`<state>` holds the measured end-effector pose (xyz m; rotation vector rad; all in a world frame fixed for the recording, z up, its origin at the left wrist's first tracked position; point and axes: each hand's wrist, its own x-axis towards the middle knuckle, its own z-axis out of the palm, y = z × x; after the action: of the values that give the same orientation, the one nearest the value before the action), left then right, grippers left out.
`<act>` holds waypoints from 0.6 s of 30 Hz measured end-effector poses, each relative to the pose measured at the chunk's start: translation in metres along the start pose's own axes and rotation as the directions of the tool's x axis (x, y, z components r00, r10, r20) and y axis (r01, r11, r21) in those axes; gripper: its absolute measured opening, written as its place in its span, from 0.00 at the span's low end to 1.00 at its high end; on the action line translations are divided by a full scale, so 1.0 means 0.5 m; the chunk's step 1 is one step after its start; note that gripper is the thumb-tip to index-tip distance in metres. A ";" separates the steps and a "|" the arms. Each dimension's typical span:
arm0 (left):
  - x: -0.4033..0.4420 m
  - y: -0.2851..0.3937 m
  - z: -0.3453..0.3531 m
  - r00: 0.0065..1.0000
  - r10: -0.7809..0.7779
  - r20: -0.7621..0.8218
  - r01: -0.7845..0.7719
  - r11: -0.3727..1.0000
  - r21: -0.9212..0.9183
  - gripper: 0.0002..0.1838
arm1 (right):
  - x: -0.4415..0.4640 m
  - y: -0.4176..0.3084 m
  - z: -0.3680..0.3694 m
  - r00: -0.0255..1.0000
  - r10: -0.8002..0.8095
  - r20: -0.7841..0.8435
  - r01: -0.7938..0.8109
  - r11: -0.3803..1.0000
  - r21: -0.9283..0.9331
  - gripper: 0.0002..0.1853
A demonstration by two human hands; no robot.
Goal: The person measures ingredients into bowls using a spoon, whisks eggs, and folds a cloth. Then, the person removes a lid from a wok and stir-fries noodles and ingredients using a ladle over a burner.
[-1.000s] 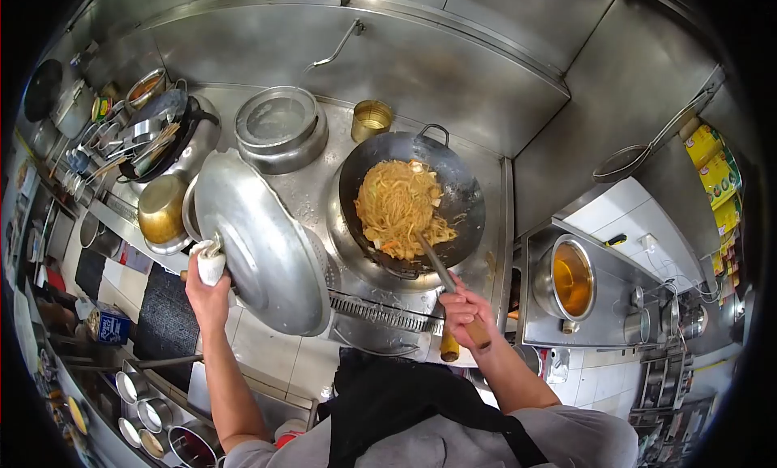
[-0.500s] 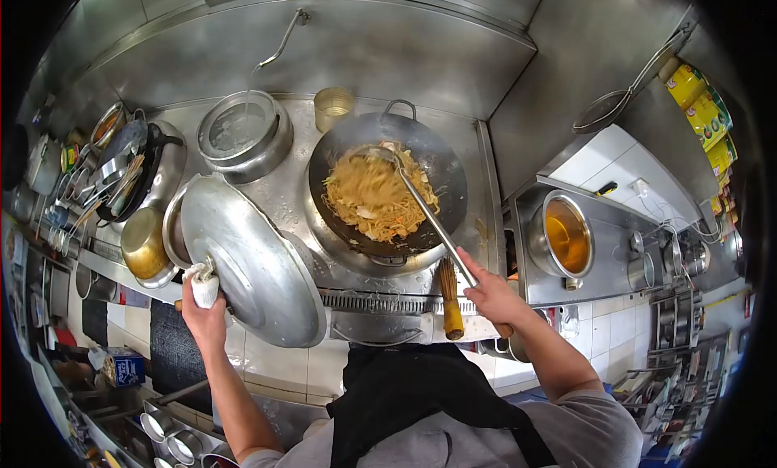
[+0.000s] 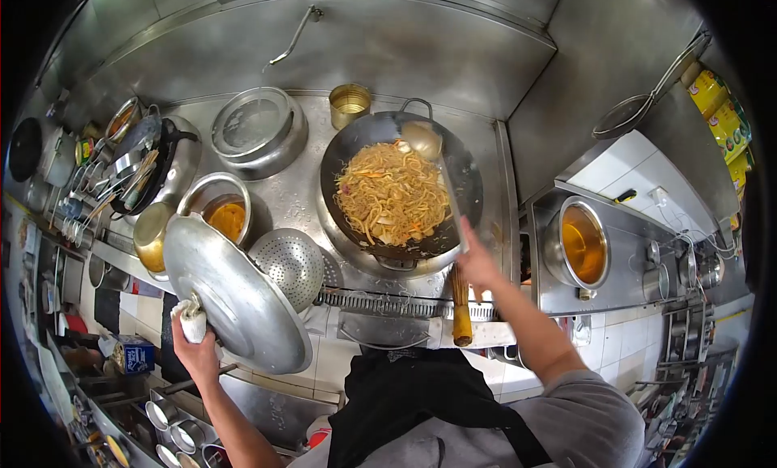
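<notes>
Apparently heavy lid (image 3: 235,290): held tilted at near left by the left hand (image 3: 194,346), closed on a white cloth (image 3: 194,326) at the knob; judged stiff and unwieldy, best gripped at that knob.
Ladle (image 3: 422,141): gripped by the right hand (image 3: 479,261) toward the handle's near end, its bowl held over the far side of the wok (image 3: 465,180); judged stiff, manageable one-handed.
Noodles (image 3: 392,194): heaped inside the wok; judged soft, slippery and easily broken, best lifted from beneath by the ladle.
</notes>
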<state>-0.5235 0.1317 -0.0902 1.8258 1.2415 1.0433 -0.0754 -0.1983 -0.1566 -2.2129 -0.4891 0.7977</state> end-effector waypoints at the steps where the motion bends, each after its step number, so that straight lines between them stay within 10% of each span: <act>1: -0.010 -0.001 -0.009 1.000 -0.026 0.001 0.026 1.000 -0.006 0.29 | -0.004 0.038 0.070 0.976 -0.006 0.218 -0.100 0.876 0.471 0.49; 3: -0.025 0.003 -0.017 0.999 -0.026 -0.020 0.025 1.000 -0.013 0.29 | -0.090 -0.046 0.141 0.880 -0.069 0.471 -0.421 0.347 0.838 0.42; 4: -0.034 0.004 -0.017 1.000 -0.026 -0.018 0.026 0.999 -0.025 0.29 | -0.090 -0.037 0.138 0.878 -0.075 0.473 -0.421 0.351 0.836 0.42; 6: -0.037 0.006 -0.016 0.999 -0.027 -0.036 0.026 0.999 -0.023 0.29 | -0.101 -0.035 0.125 0.768 -0.430 0.475 -0.617 -0.294 0.730 0.37; 8: -0.032 0.008 -0.017 1.000 -0.013 -0.009 0.012 0.998 -0.054 0.29 | -0.136 -0.033 0.099 0.772 -0.407 0.488 -0.622 -0.331 0.709 0.35; 11: -0.021 0.028 -0.011 1.000 0.002 -0.030 -0.004 0.999 -0.053 0.29 | -0.214 -0.085 0.021 0.870 -0.218 0.443 -0.362 0.328 0.872 0.39; 12: -0.018 0.030 -0.010 0.999 0.015 -0.034 -0.016 1.000 -0.026 0.29 | -0.245 -0.111 -0.008 0.871 -0.209 0.445 -0.365 0.330 0.871 0.39; 14: -0.009 0.030 -0.003 1.000 0.007 -0.025 -0.008 0.999 -0.038 0.29 | -0.286 -0.141 -0.059 0.936 -0.092 0.339 -0.137 0.795 0.592 0.43; 18: 0.006 0.005 0.019 1.000 -0.004 -0.011 0.003 0.997 -0.075 0.30 | -0.286 -0.156 -0.124 0.960 -0.011 0.280 -0.064 0.965 0.256 0.43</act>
<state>-0.5133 0.1329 -0.0918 1.7624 1.1957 1.0855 -0.1473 -0.2561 -0.0083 -1.8744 -0.4588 1.1309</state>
